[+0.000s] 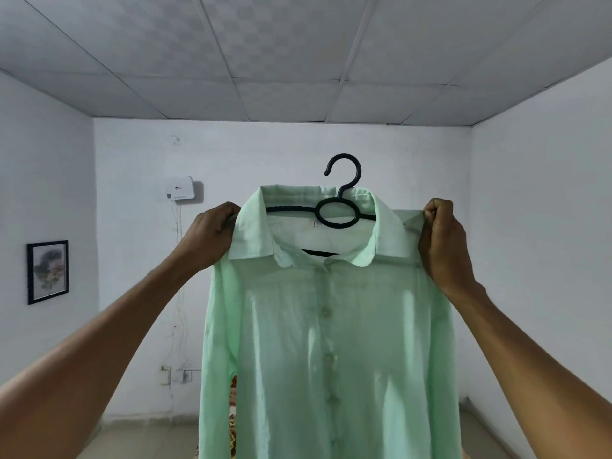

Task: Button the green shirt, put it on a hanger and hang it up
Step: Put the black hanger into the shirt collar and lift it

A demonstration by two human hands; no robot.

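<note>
We see the green shirt (331,342) held up in mid-air between our two hands, front facing us, placket buttoned down the middle. Its long axis runs vertical: collar up at finger level, body and sleeves hanging straight down below the fingers and out of view at the bottom edge. The shoulder line runs level from one hand's fingers to the other's.

Left hand (207,235) grips the shirt's left shoulder, fingers (228,221) curled round the fabric just beside the collar point. Right hand (443,240) grips the other shoulder, fingers (433,212) clenched on a pinch of cloth at the seam. Both arms are raised and stretched forward.

The black hanger (337,212) sits inside the shirt, between the two sets of fingers. Its bar lies horizontal inside the neck opening, its ring is in the open collar, and its hook rises above the collar, above finger height, tip curling to our left.

Behind, past the fingers: a framed picture (48,271) on the left wall, below left-finger level, and a white box (180,188) on the back wall, just above the left fingers.
</note>
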